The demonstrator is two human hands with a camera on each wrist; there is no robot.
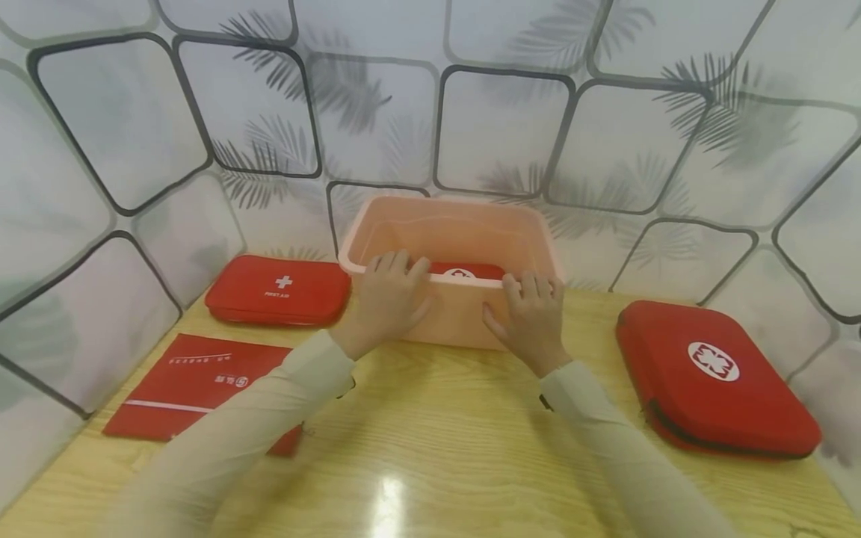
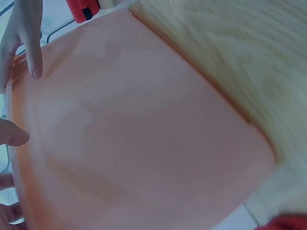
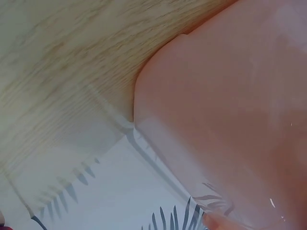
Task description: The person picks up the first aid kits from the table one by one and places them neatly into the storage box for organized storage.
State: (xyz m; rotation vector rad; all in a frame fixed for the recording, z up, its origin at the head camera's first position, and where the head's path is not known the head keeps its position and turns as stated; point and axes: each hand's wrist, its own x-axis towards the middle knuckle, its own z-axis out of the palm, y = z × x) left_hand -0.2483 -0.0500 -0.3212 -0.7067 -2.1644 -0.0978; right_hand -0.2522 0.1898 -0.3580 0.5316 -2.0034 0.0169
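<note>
A peach-coloured plastic bin stands on the table against the back wall. My left hand grips its front rim left of the middle, fingers hooked over the edge and thumb against the outer wall. Toward the right end of the same rim, my right hand holds on in a similar way. Inside the bin lies a red case with a white emblem, partly hidden by the front wall. Both wrist views are mostly filled by the bin's outer wall, with the left thumb at the left edge.
Left of the bin lies a red first aid case with a white cross. A flat red pouch is in front of it, partly covered by the left sleeve. A larger red case sits at the right on the wooden table.
</note>
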